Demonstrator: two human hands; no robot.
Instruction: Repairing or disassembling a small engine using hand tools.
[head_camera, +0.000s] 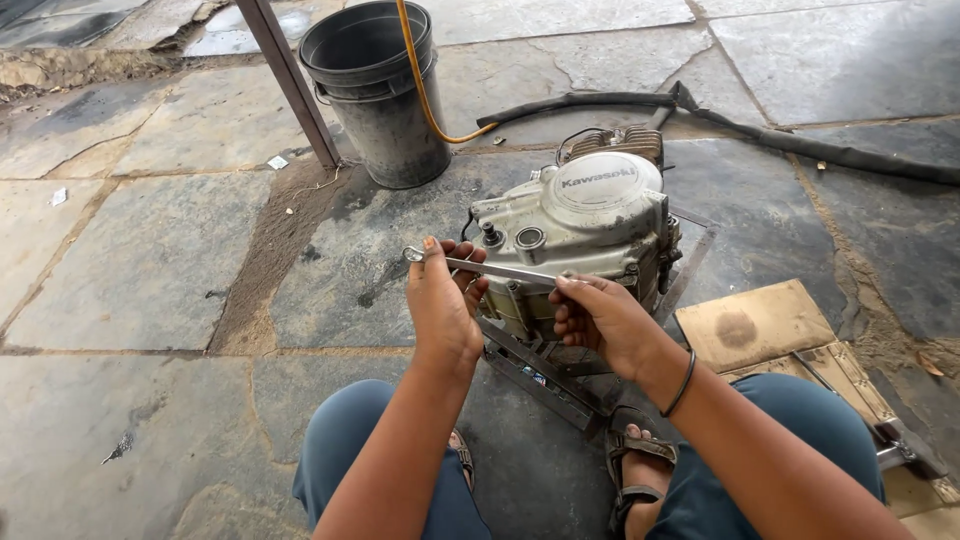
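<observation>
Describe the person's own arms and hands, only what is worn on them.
Both forearms are bare, with no sleeves or gloves in view. The left hand wears nothing that shows. The right hand has a thin dark bangle around its wrist. No rings or watch can be made out.

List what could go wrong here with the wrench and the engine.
The wrench is held in the air by the left hand and right hand; if dropped it might hit a sandalled foot. The engine sits on a narrow metal frame and might tip if pushed hard.
</observation>
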